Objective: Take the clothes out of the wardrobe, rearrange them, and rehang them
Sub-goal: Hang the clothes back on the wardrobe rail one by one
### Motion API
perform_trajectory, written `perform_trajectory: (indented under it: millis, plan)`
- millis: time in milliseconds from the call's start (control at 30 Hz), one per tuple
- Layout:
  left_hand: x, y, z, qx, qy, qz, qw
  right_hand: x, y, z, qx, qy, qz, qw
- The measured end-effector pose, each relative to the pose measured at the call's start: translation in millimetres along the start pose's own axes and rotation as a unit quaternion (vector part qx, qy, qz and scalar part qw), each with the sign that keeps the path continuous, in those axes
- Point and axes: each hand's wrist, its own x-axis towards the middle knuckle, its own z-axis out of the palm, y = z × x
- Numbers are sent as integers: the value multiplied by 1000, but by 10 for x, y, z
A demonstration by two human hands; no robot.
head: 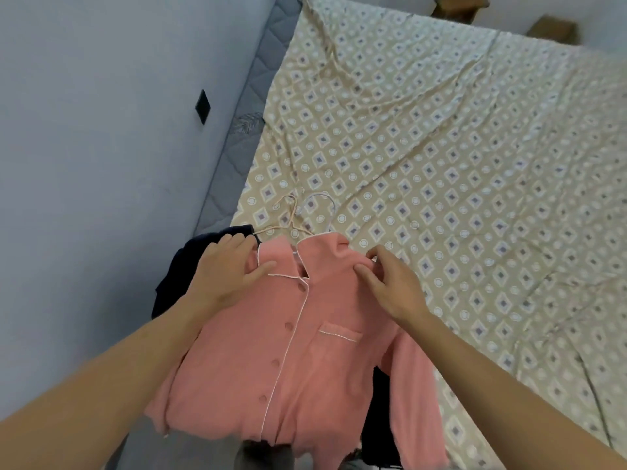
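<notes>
A pink button-up pyjama shirt (295,351) with white piping lies face up on the near corner of the bed, its hem hanging over the edge. Hanger hooks (305,215) stick out past its collar onto the sheet. My left hand (227,269) rests on the shirt's left shoulder with fingers fairly straight. My right hand (390,283) pinches the fabric at the right shoulder next to the collar. A dark navy garment (183,273) lies under the pink shirt, showing at the left and lower right.
The bed carries a beige sheet (441,164) with a diamond pattern, wrinkled across its middle. A grey mattress edge (244,106) runs along the light wall (101,130) at the left. Brown wooden pieces (553,27) show at the far top right.
</notes>
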Motion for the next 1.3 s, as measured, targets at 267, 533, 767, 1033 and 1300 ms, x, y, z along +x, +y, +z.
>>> perform_trajectory:
  millis: [267,533,767,1033,1300]
  plan:
    - [-72,916,-1604,-27,74,57,995,-756,-718,-1624,-7,67,-28,997]
    - [332,1981,-3058,-40,144,208,967,-1487,-1351,-3236,-30,225,8,974]
    - [421,3049,-3808,-47,166,345,923,-2406,-1521,-4020,-63,358,99,926]
    - [33,4560,-4036,-101,177,435,877,-3685,-1389,-4510,-75,474,214,851]
    - [-1238,6232,-3680,-231,105,555,792,-4769,-1002,-4554,-49,566,334,752]
